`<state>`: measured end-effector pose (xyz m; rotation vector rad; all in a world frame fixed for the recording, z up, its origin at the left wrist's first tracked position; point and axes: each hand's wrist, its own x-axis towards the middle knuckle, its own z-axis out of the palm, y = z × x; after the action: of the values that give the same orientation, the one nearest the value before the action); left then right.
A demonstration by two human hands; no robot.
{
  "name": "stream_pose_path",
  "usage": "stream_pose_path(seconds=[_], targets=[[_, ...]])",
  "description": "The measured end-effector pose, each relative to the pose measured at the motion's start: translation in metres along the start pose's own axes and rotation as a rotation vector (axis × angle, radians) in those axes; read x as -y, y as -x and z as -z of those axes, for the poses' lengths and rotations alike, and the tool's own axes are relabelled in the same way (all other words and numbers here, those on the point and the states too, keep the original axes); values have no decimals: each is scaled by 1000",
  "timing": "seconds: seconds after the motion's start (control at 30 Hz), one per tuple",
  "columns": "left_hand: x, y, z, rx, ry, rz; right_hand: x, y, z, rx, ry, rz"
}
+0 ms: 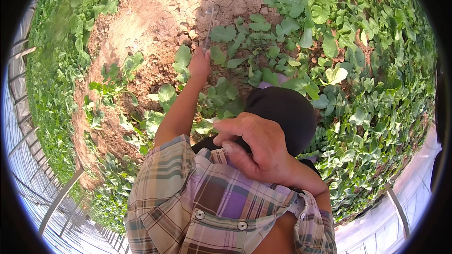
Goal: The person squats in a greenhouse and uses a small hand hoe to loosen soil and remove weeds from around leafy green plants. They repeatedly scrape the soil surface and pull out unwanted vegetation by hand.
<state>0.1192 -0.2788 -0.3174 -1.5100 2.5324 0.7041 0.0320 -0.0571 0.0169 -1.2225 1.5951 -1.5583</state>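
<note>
My left hand (200, 63) reaches forward over the soil at the end of an outstretched bare arm. It is closed around the near end of a thin, long, pale tool (210, 24), which points away over cracked ground; its exact kind is unclear. Leafy green plants (224, 34) with lobed leaves grow just right of that hand, and a smaller one (182, 60) stands to its left. Close to the camera, my right hand (257, 144) is raised before my chest, fingers bent and apart, with nothing visible in it. Below it shows my plaid shirt (226, 197).
A dark, rounded knee (282, 116) lies beyond my right hand, with something purple (273, 80) partly hidden by leaves. Dense leafy crop (385, 60) covers the right side, and more (53, 88) grows at the far left. Curved greenhouse poles (60, 199) and plastic sheeting (374, 233) edge the view.
</note>
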Motion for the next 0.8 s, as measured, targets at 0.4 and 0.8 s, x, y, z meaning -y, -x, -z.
stream_pose_path(seconds=[0.4, 0.8], targets=[[88, 64, 19, 150, -125, 10, 1, -2, -3, 10, 45, -9], [82, 77, 12, -34, 267, 49, -1, 3, -6, -26, 55, 3]])
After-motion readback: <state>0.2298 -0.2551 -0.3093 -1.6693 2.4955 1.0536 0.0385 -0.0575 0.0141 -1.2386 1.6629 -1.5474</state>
